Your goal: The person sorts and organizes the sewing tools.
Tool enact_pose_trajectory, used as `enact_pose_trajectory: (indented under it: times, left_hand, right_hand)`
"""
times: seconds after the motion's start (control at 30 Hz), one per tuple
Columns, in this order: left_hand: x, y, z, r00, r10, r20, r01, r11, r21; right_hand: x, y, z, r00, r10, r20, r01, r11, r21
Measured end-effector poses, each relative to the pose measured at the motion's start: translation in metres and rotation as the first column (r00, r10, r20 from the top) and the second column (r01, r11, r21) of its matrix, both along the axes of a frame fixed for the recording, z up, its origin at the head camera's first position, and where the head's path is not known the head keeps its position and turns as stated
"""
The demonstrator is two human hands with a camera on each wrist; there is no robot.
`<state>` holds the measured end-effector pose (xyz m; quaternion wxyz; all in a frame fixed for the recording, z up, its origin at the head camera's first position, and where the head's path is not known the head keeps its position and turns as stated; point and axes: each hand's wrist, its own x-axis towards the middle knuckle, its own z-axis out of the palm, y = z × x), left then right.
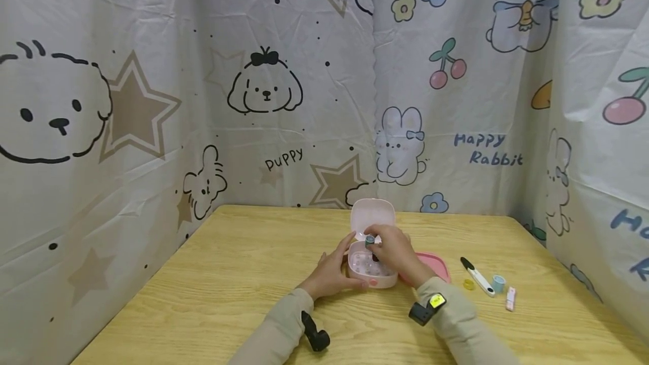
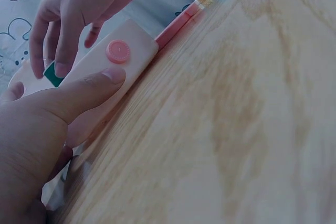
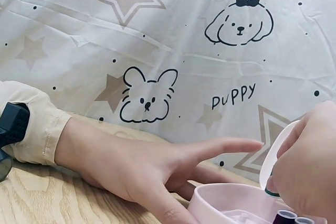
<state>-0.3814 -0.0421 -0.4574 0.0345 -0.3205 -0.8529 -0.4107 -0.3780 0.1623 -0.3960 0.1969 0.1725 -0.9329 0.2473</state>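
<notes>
A pale pink sewing box point(image 1: 372, 281) stands on the table with its lid point(image 1: 372, 216) raised at the back. My left hand point(image 1: 332, 272) holds the box at its left side, the thumb along the front beside a round pink button point(image 2: 118, 51) and the fingers toward the back. Over the open box, my right hand point(image 1: 396, 249) pinches a small green thread spool point(image 1: 370, 239) between thumb and fingers. Small pegs show on the box floor. Dark spools point(image 3: 285, 217) stand inside, partly hidden by the right hand in the head view.
A pink tray or cover point(image 1: 435, 265) lies right of the box, partly under the right forearm. Farther right lie a black-and-white slim tool point(image 1: 478, 276), a yellow ring-like piece point(image 1: 469, 284), a light blue spool point(image 1: 498, 283) and a small pink-and-white piece point(image 1: 510, 299). Printed curtains point(image 1: 324, 128) surround the table.
</notes>
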Motion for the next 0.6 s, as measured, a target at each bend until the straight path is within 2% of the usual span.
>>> enact_pose_trajectory:
  times: [0.33,0.6]
  left_hand:
    - [0.000,0.001,-0.001,1.000,0.004,-0.004,-0.004,1.000,-0.009]
    - [0.000,0.001,0.000,1.000,0.008,0.004,-0.008,1.000,-0.009]
  right_hand:
    - [-0.008,-0.006,-0.012,0.999,-0.002,0.040,0.001,1.000,0.031]
    - [-0.009,-0.007,-0.019,0.997,-0.064,0.050,0.061,0.997,0.055]
